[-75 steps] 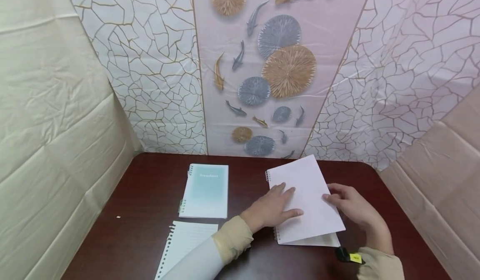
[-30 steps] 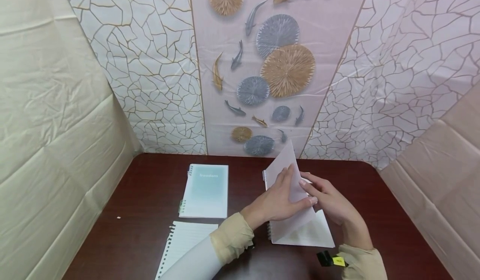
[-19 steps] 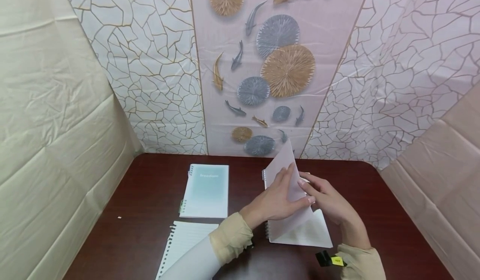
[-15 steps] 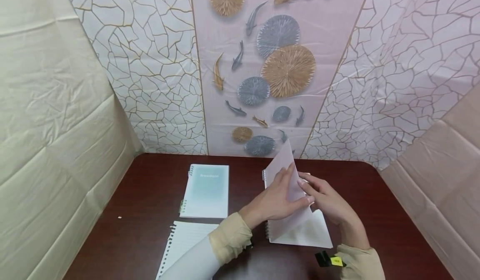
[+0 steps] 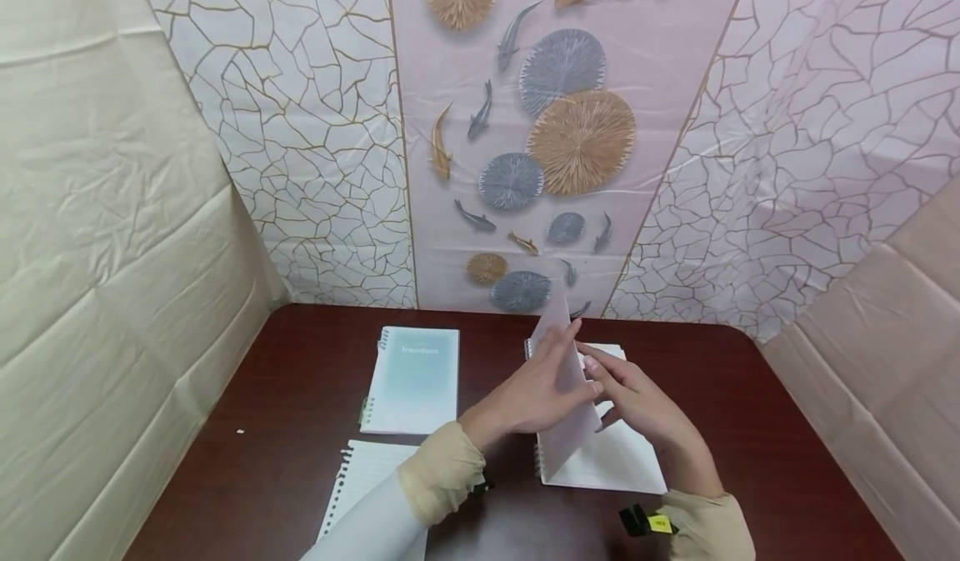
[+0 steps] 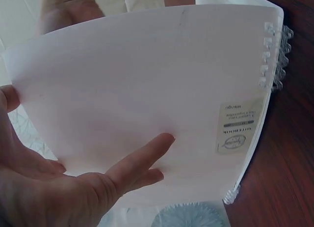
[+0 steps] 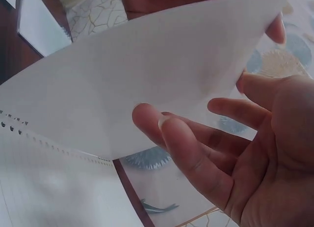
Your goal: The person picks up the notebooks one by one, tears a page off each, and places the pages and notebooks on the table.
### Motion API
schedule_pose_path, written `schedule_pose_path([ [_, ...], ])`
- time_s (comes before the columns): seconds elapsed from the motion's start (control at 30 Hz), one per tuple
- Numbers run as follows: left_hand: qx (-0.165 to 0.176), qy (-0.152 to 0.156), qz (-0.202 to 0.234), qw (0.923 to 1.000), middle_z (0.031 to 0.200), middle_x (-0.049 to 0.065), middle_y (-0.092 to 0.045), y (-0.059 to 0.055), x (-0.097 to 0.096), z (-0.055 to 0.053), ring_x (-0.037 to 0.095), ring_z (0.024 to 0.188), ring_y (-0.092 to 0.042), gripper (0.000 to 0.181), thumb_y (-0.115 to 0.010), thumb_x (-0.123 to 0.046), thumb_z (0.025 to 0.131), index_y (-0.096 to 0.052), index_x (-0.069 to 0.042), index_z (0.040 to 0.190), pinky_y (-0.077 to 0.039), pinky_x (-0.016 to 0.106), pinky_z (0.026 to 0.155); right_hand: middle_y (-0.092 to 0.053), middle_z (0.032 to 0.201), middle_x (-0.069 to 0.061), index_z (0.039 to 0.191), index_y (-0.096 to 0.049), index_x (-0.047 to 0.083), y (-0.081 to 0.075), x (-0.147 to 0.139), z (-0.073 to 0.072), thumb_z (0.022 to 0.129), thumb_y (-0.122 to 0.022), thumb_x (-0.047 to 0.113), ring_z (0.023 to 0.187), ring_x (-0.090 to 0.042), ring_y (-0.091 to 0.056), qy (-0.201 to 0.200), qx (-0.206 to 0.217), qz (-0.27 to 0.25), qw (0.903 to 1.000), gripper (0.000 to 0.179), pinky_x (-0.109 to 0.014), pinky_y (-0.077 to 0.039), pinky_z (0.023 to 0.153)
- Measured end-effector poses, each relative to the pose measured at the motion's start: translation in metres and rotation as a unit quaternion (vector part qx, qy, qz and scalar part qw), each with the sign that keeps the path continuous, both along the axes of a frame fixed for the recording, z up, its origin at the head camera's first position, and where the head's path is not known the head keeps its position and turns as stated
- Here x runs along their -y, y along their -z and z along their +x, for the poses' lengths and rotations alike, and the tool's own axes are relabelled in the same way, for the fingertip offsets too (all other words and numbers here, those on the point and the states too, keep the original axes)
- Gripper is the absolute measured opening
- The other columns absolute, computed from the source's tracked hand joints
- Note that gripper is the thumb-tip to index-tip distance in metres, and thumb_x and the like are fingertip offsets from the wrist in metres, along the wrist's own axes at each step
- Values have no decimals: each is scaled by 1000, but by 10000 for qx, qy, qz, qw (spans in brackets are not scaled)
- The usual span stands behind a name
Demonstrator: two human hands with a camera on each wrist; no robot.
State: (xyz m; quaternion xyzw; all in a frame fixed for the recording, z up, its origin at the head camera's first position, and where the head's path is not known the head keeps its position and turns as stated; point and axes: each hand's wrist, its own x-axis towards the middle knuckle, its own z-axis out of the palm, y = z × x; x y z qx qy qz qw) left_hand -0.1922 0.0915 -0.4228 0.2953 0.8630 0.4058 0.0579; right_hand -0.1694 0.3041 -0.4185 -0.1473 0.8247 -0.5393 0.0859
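A white spiral notebook [image 5: 618, 461] lies partly spread on the right half of the table, its raised cover [image 6: 147, 89] standing steeply and bearing a small printed label. My left hand [image 5: 528, 394] rests on the cover's outer face with fingers extended, thumb at the free edge. On the inner side, my right hand [image 5: 641, 407] is close to the cover's free edge, fingers loosely bent. In the right wrist view, the space within those right fingers [image 7: 184, 148] holds nothing. A lined page with a row of holes [image 7: 49, 183] lies below the cover.
A blue-and-white spiral notebook [image 5: 416, 382] lies left of the middle. In front of it is a loose lined sheet [image 5: 367, 469] with torn holes, partly under my left sleeve. A tiny white scrap [image 5: 240, 432] is further left. A patterned backdrop [image 5: 487, 127] rises behind the table.
The notebook's cover has swung up from lying low to nearly upright, leaning further left. Both hands have moved left with it, and more of the page beneath shows.
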Motion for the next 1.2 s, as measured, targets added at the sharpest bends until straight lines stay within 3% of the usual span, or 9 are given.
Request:
schedule_pose_path([
  [0.1,-82,20,205,9998,178,6,-14,0,10,-4,27,158,-27,87,-52,-69,100,-13,-37,171,-35,53,123,-64,134,-32,161,-45,6,3,0,-3,115,-49,30,94,-32,-75,192,-168,-25,9997,51,-47,-64,60],
  [0.23,-53,-144,585,9982,174,3,-25,1,23,-7,28,148,-47,81,-53,-68,102,-25,-31,168,-45,50,116,-72,125,-24,156,-53,14,6,-3,-4,113,-54,34,87,-35,-79,711,-455,34,9964,47,-44,-65,64],
  [0.4,212,-528,1288,9900,164,9,-41,1,38,-11,31,131,-64,67,-53,-62,105,-42,-19,156,-57,42,102,-74,120,-22,149,-59,11,10,-7,-5,112,-56,33,87,-32,-79,1195,-954,322,9877,43,-39,-65,66],
  [0.5,302,-863,1453,9852,157,13,-49,-1,48,-16,29,122,-70,61,-50,-60,107,-48,-14,147,-60,39,93,-77,114,-16,145,-63,10,12,-9,-7,112,-57,30,86,-29,-79,1435,-1342,665,9783,39,-37,-65,66],
  [0.63,394,-1332,1215,9828,122,16,-66,-3,64,-22,24,94,-72,61,-41,-65,108,-51,-13,139,-57,39,78,-79,109,-11,141,-65,9,14,-11,-9,112,-57,31,86,-27,-78,1671,-1642,1000,9670,37,-34,-64,67],
  [0.73,397,-1544,1019,9819,97,17,-65,-2,75,-28,25,79,-64,61,-41,-64,108,-52,-11,137,-53,41,71,-79,108,-11,139,-66,8,15,-14,-10,112,-56,33,86,-28,-78,1765,-1662,1048,9645,38,-35,-64,68],
  [0.8,341,-1631,886,9820,101,21,-68,-1,80,-31,27,84,-65,59,-45,-60,108,-52,-9,137,-54,43,74,-79,108,-12,137,-67,8,16,-15,-10,112,-56,34,86,-28,-78,1808,-1637,1046,9642,38,-36,-64,68],
  [0.93,269,-1779,588,9819,131,28,-66,7,90,-39,33,109,-68,51,-57,-49,106,-53,-9,138,-56,49,88,-79,108,-12,136,-67,7,18,-18,-10,112,-55,35,87,-28,-78,1856,-1567,1063,9642,38,-37,-64,69],
  [1.2,426,-1972,238,9791,134,20,-68,27,103,-52,34,114,-68,34,-71,-34,100,-65,-13,125,-56,52,91,-80,106,-8,131,-69,6,26,-27,-12,112,-56,34,93,-26,-76,2133,-1513,1363,9555,36,-35,-59,80],
])
